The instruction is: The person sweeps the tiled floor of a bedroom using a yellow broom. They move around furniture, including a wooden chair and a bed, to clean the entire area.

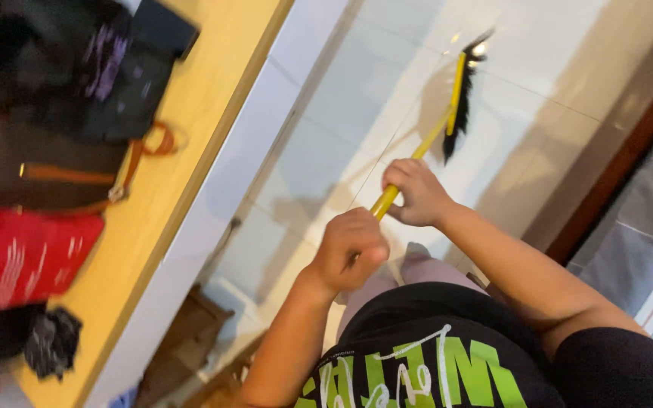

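a yellow-handled broom [447,113] is gripped by both hands over the white tiled floor [326,121]. the left hand [351,249] is closed in a fist around the near end of the handle, and the right hand [416,193] is wrapped around it just beyond, so the right is nearer the head. the long axis runs from the torso up and away toward the dark bristles [462,98], which are seen on or just above the tiles; contact cannot be confirmed. the handle section between and under the fists is hidden. at the left, a wooden table [183,136] is loaded with dark bags [54,151] and red fabric [17,257], partly cut off and blurred.
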